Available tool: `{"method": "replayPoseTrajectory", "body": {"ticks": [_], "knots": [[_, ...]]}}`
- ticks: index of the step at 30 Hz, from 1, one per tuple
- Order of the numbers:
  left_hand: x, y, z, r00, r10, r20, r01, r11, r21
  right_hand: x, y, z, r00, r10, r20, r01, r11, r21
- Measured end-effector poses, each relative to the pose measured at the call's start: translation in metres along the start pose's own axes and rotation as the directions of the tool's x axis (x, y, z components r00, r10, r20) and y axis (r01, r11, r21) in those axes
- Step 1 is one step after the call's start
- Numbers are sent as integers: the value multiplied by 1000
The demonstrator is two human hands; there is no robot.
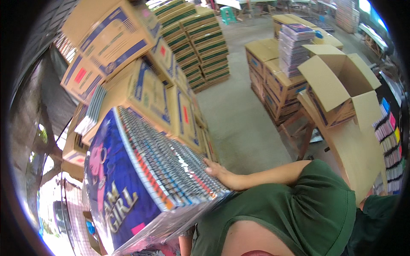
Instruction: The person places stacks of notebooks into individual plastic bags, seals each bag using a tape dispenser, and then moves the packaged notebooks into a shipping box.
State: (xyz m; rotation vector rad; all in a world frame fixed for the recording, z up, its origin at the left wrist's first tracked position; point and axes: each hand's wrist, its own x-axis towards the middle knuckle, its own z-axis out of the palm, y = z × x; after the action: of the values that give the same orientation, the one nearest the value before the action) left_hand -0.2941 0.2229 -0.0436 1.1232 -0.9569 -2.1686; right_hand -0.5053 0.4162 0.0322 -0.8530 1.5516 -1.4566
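I carry a shrink-wrapped bundle of notebooks (145, 179) tipped against my chest, so its weight rests on me. My right hand (220, 173) lies flat, fingers spread, steadying its spiral edge. My left hand is hidden beneath. Stacked cardboard boxes (128, 55) stand just beyond.

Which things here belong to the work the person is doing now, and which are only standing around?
In hand:
- shrink-wrapped pack of spiral notebooks, blue cover outward
- right hand, flat against the pack's spiral edge; the left hand is hidden

Standing around:
- stacked cardboard cartons behind the pack
- open empty carton
- loose notebook pile on closed cartons
- green-banded carton stack
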Motion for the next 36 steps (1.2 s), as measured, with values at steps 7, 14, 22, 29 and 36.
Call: {"method": "replayPoseTrajectory", "body": {"ticks": [7, 14, 22, 29, 36], "knots": [[83, -53, 176, 941, -197, 276, 147, 971, 190, -21, 54, -133, 904, -112, -413, 240, 932, 271], [220, -80, 342, 837, -339, 429, 195, 918, 345, 37, 60, -250, 768, -141, -625, 414, 854, 316], [408, -86, 542, 725, -482, 492, 182, 823, 538, 171, 81, -421, 479, -171, -861, 306, 952, -19], [523, -119, 734, 609, -588, 533, 109, 727, 677, 256, 89, -580, 298, -201, -933, 272, 955, -119], [612, -193, 890, 524, -671, 524, 44, 636, 770, 298, 115, -737, 106, -197, -975, 249, 954, -166]]}}
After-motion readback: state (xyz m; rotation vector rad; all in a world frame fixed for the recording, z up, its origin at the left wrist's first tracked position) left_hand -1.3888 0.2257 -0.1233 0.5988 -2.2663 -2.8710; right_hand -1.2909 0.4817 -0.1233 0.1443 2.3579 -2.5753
